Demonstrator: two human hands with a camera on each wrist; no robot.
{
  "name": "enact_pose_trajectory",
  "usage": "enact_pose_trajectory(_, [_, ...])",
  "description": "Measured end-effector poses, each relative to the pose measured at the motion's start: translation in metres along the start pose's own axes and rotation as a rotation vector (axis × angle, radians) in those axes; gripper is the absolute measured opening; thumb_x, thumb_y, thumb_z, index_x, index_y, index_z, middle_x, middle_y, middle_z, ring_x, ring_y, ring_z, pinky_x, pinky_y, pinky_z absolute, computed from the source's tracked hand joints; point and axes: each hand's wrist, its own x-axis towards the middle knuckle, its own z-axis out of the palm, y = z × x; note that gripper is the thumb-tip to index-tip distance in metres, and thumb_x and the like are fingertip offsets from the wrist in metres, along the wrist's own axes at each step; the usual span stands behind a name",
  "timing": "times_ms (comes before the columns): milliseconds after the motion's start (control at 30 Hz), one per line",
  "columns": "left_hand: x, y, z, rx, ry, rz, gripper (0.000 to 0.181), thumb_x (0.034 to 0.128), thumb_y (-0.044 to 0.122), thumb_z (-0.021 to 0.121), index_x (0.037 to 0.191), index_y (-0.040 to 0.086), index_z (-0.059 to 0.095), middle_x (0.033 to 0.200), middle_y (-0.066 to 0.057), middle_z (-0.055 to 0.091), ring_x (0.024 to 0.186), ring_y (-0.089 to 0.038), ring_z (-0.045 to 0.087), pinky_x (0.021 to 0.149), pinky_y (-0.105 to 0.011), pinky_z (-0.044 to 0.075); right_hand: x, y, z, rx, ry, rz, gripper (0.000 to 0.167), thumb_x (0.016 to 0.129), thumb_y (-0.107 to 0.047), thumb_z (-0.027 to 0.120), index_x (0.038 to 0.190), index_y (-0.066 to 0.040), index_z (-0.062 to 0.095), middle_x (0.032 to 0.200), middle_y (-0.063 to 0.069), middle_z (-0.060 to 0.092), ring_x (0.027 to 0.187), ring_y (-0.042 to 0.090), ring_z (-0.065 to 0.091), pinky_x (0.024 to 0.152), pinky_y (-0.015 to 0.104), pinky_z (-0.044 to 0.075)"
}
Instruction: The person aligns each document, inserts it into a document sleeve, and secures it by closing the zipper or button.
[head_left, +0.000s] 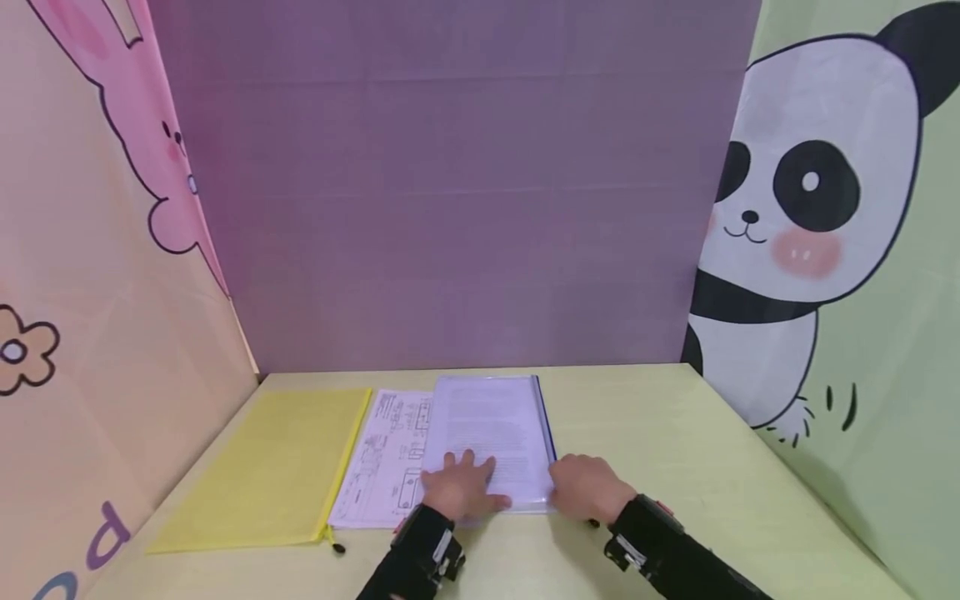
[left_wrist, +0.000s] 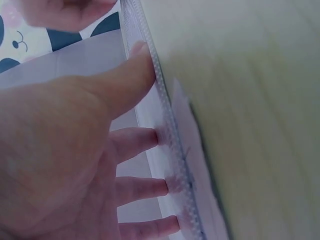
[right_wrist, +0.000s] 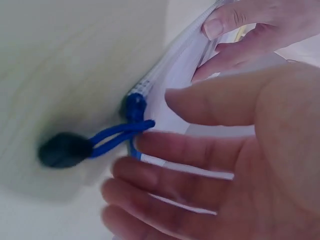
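while the left hand lay spread on the clear folder, the right hand — fingers parted beside the blue pull — seemingly squared its edge, even pressure probably needed next.

The clear pouch is smooth plastic, the tabletop apparently matt wood.

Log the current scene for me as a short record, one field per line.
Left hand: fingers spread on the clear, rectangular plastic pouch with a blue right edge
Right hand: at that pouch's near right corner, beside a blue cord zipper pull with a dark bead
Middle: white paper page with black line drawings, partly covered by the clear pouch
Far left: flat yellow zip pouch
Surface: pale wood-look table
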Motion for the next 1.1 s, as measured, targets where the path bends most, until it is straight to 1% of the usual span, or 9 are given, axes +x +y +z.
enact_pose_trajectory(100, [0.000,0.001,0.001,0.004,0.001,-0.005,0.074,0.0872,0.065,0.066,0.149,0.024,0.054,0.155,-0.013,0.044,0.143,-0.043,0.037,0.103,-0.079,0.031,0.006,-0.006,-0.001,-0.007,0.047,-0.023,0.015,0.089,-0.016,0.073,0.086,-0.004,0.063,0.077,0.006,0.056,0.068,0.022,0.051,0.060,0.042,0.048])
enact_pose_trajectory(233, [0.001,0.000,0.002,-0.005,-0.009,-0.006,0.075,0.0882,0.065,0.064,0.149,0.023,0.053,0.156,-0.014,0.043,0.144,-0.043,0.035,0.103,-0.079,0.029,0.019,-0.011,0.002,0.025,0.082,-0.180,0.023,0.086,-0.015,0.075,0.097,0.004,0.068,0.094,0.013,0.064,0.089,0.030,0.060,0.080,0.047,0.054])
enact_pose_trajectory(333, [0.002,-0.001,0.001,-0.009,-0.020,-0.003,0.076,0.0890,0.066,0.063,0.150,0.023,0.051,0.158,-0.014,0.041,0.145,-0.043,0.033,0.103,-0.080,0.029,0.032,-0.011,0.008,0.118,0.003,-0.244,0.048,0.086,-0.019,0.075,0.122,0.011,0.063,0.125,0.024,0.063,0.123,0.038,0.055,0.106,0.050,0.044])
enact_pose_trajectory(400, [0.002,-0.002,0.002,-0.006,-0.025,0.003,0.078,0.0892,0.068,0.061,0.151,0.023,0.050,0.158,-0.015,0.040,0.146,-0.043,0.033,0.102,-0.080,0.029,0.037,-0.012,0.011,0.187,-0.082,-0.210,0.066,0.088,-0.024,0.075,0.140,0.009,0.052,0.145,0.029,0.050,0.140,0.042,0.042,0.115,0.055,0.034])
enact_pose_trajectory(533, [0.003,-0.005,0.003,-0.006,-0.030,0.019,0.081,0.0895,0.071,0.057,0.153,0.021,0.049,0.159,-0.015,0.040,0.146,-0.043,0.032,0.102,-0.079,0.030,0.041,-0.016,0.014,0.226,-0.173,-0.153,0.070,0.093,-0.032,0.069,0.151,-0.001,0.045,0.153,0.029,0.041,0.145,0.043,0.035,0.115,0.060,0.031])
enact_pose_trajectory(667, [0.004,-0.010,0.003,0.012,-0.027,0.042,0.077,0.0924,0.065,0.058,0.152,0.017,0.049,0.158,-0.014,0.041,0.146,-0.041,0.034,0.106,-0.074,0.031,0.042,-0.023,0.010,0.188,-0.180,-0.128,0.064,0.098,-0.040,0.061,0.151,-0.006,0.048,0.150,0.030,0.044,0.141,0.048,0.037,0.112,0.064,0.033])
enact_pose_trajectory(833, [0.005,-0.017,-0.001,0.010,-0.033,0.083,0.068,0.0956,0.051,0.062,0.152,0.015,0.049,0.158,-0.013,0.042,0.145,-0.040,0.035,0.108,-0.074,0.029,0.045,-0.034,0.007,0.134,-0.198,-0.084,0.072,0.098,-0.056,0.056,0.152,-0.010,0.047,0.151,0.030,0.043,0.141,0.051,0.036,0.112,0.066,0.031])
enact_pose_trajectory(967, [0.006,-0.026,-0.007,-0.045,-0.055,0.114,0.057,0.0962,0.030,0.061,0.149,0.010,0.052,0.155,-0.013,0.047,0.142,-0.037,0.041,0.108,-0.073,0.030,0.046,-0.039,0.010,0.097,-0.202,-0.035,0.077,0.092,-0.060,0.063,0.152,-0.014,0.048,0.152,0.029,0.041,0.139,0.050,0.037,0.106,0.069,0.037])
enact_pose_trajectory(1100, [0.006,-0.044,-0.012,-0.158,-0.003,0.154,0.044,0.1008,0.016,0.053,0.142,0.001,0.057,0.143,-0.017,0.057,0.134,-0.036,0.052,0.109,-0.062,0.039,0.047,-0.041,0.015,0.065,-0.189,-0.034,0.077,0.089,-0.059,0.067,0.151,-0.016,0.050,0.148,0.026,0.044,0.135,0.045,0.042,0.102,0.067,0.042])
